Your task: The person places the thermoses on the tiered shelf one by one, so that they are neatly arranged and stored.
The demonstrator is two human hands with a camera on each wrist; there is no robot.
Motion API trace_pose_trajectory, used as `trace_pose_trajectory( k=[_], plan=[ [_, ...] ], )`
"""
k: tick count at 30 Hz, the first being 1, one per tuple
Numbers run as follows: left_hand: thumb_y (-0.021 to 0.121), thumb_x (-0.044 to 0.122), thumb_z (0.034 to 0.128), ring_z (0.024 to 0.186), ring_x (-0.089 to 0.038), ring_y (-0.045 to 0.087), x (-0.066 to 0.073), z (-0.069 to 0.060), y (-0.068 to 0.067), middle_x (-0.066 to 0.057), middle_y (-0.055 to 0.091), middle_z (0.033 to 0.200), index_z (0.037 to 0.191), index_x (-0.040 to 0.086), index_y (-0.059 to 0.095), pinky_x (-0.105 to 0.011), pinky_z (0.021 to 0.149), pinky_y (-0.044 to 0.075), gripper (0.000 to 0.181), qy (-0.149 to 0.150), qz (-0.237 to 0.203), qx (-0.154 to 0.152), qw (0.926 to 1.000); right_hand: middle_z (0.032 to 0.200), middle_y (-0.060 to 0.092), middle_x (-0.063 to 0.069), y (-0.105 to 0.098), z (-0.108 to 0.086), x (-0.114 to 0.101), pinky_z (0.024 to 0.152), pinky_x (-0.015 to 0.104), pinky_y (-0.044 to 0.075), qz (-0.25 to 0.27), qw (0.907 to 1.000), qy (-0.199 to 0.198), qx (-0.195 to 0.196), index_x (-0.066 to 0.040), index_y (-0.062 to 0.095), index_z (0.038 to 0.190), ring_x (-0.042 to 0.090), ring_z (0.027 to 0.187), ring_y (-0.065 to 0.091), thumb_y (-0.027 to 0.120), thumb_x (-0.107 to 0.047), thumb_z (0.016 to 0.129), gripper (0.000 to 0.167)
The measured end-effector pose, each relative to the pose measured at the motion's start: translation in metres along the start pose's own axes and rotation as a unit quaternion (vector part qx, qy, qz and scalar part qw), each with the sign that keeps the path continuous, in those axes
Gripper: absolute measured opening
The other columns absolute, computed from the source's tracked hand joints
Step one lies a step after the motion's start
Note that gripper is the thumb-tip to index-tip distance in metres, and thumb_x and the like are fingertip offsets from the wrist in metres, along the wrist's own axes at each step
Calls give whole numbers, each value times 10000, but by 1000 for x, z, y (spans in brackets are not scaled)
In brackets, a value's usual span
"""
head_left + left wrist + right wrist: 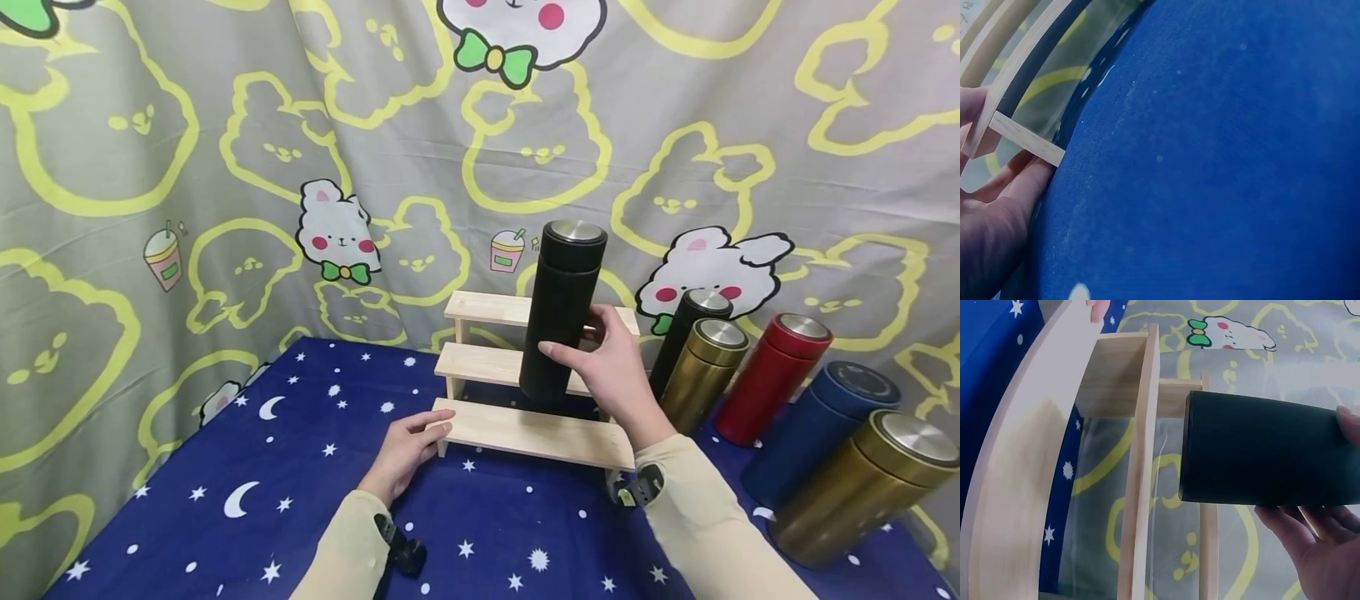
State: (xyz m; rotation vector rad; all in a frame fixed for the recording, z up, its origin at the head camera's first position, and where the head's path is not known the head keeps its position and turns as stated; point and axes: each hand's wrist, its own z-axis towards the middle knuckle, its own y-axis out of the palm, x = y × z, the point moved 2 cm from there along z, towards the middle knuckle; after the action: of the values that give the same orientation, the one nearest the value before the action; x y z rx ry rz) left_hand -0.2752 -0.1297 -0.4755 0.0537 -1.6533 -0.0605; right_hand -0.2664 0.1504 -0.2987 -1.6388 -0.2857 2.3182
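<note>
My right hand [613, 367] grips a black thermos bottle [558, 321] with a steel-topped lid. The bottle is held nearly upright in front of a three-step wooden display stand [536, 433], its base over the lower steps. From the right wrist view, the bottle's base [1241, 450] stands apart from the steps. At the left end of the lowest step, my left hand [408, 450] holds the board. In the left wrist view, that hand [997, 231] has one digit on the board's end and other fingers beside the stand's leg [1029, 139].
To the right stand another black bottle [682, 333], a slim gold bottle [701, 379], a red bottle [772, 383], a blue bottle [813, 437] and a wider gold bottle [855, 492]. A dark blue star-patterned cloth [300, 492] covers the table. Behind hangs a grey cartoon-print curtain [420, 158].
</note>
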Motion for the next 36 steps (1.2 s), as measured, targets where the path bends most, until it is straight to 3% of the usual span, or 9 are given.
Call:
trace_pose_trajectory(
  k=[18,29,36],
  plan=[
    [738,109,887,1110,-260,600,3,-1,2,-202,548,1345,1162,3,712,-427,934,484,296,-52,-57,-28,10000,1272,556,68,14,25,-21,961,494,443,-55,10000,67,-30,-101,447,1386,246,1183,507,853,-357,765,785],
    [726,108,898,1122,-283,595,1,-4,-1,-223,544,1339,1166,-13,704,-425,931,485,295,37,-37,13,10000,1265,557,83,23,39,-34,981,474,438,53,9999,-82,21,-82,450,1374,254,1167,524,841,-299,788,737],
    [723,101,899,1117,-276,596,1,-3,1,-218,546,1340,1173,-15,700,-422,929,488,299,71,-87,-61,9999,1258,554,93,25,46,-32,989,455,434,-82,9998,-143,111,-71,449,1362,258,1156,534,841,-295,783,735]
  ],
)
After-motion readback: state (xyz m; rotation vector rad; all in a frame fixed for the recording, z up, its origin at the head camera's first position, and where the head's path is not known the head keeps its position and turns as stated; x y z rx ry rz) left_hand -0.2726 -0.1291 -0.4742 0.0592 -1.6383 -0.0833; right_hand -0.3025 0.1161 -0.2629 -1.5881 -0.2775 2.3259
